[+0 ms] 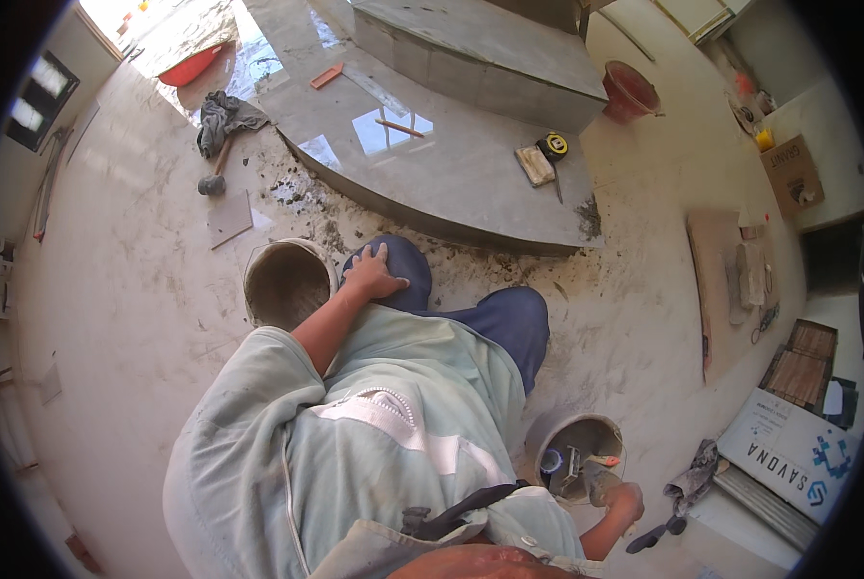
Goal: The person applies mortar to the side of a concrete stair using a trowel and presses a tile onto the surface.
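My left hand (374,275) rests on my knee, its fingers spread and holding nothing. Beside that knee stands a grey-stained bucket (256,292) with a dark inside. Low on the right, my right hand (626,504) is closed around a trowel (600,482), its greyish blade at the rim of a second bucket (536,436). Inside this bucket lie several tools, among them a round blue-rimmed thing (551,461) and a piece with an orange end (606,461). The hand partly hides the trowel's handle.
Ahead curves a grey tiled step (490,183) bearing a tape measure (553,147), a sponge-like block (534,166) and an orange stick (400,128). Crumbled mortar (306,193) lies along its edge. A mallet (212,184) and cloth (227,118) are left, a red tub (631,92) and carton (784,439) right.
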Demonstrator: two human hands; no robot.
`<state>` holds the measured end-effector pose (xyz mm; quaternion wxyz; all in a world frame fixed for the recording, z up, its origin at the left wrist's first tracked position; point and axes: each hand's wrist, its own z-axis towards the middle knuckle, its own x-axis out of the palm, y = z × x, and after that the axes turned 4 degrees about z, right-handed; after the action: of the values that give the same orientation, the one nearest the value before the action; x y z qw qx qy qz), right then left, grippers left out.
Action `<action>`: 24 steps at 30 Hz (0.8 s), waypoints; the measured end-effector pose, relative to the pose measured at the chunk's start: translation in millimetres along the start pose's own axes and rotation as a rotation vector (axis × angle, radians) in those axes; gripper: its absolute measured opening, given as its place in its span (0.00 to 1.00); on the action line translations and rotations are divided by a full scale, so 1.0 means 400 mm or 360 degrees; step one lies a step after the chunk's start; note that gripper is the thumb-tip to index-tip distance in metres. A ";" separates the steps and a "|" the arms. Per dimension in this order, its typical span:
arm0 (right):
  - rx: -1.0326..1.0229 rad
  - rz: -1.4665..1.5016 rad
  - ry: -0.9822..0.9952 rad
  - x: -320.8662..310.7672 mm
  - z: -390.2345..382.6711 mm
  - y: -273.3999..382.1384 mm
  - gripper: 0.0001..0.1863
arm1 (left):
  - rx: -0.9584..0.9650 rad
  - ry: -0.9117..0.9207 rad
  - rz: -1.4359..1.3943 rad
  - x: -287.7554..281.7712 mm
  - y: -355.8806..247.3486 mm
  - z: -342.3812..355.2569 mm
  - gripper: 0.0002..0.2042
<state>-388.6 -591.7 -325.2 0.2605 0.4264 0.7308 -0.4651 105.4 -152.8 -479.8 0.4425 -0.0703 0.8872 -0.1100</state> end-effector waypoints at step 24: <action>-0.1897 0.1688 0.0260 -0.721 -0.568 1.691 0.28 | -0.0173 0.0140 -0.0101 -0.070 -0.045 0.134 0.54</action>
<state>344.7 -358.7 -312.6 0.5764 0.5388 0.5729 0.2219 165.6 -171.0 -485.2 0.3948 -0.1175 0.9078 -0.0787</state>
